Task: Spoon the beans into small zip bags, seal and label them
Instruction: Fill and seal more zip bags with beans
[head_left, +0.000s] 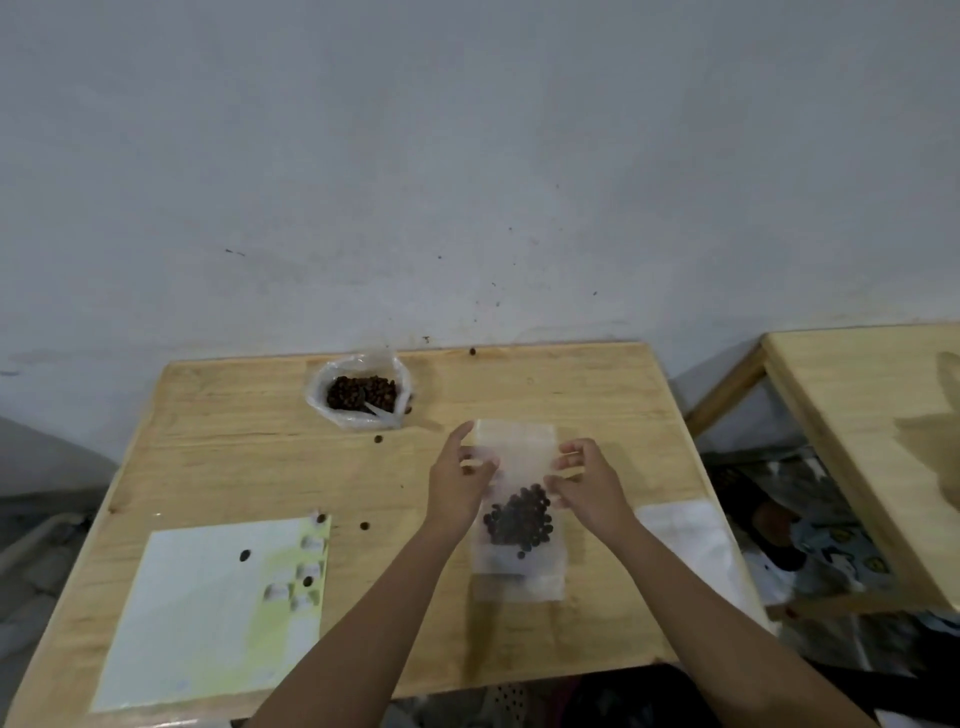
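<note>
Two bare forearms reach in from the bottom edge to the middle of the wooden worktop (234, 457). The left hand (460, 483) has its thumb and fingers curled onto the left edge of a clear zip bag (514, 447). The right hand (587, 483) pinches the right edge the same way, at about the same height. Both hold the bag below its top edge. A dark heap of beans (519, 519) sits in the bag's lower half, between the two wrists. The edge of another clear bag (519, 587) shows just beneath it.

To the left, near the front edge, lies a label sheet (208, 613), pale with a yellow-green strip and a few white labels. Loose beans (364, 526) lie scattered on the sheet and on the wood around it.

At the back stands an open plastic bag of beans (358, 389) with a white spoon (382, 411) resting in it. More clear bags (680, 530) lie beside the right forearm. A second wooden table (857, 415) stands apart on the right.
</note>
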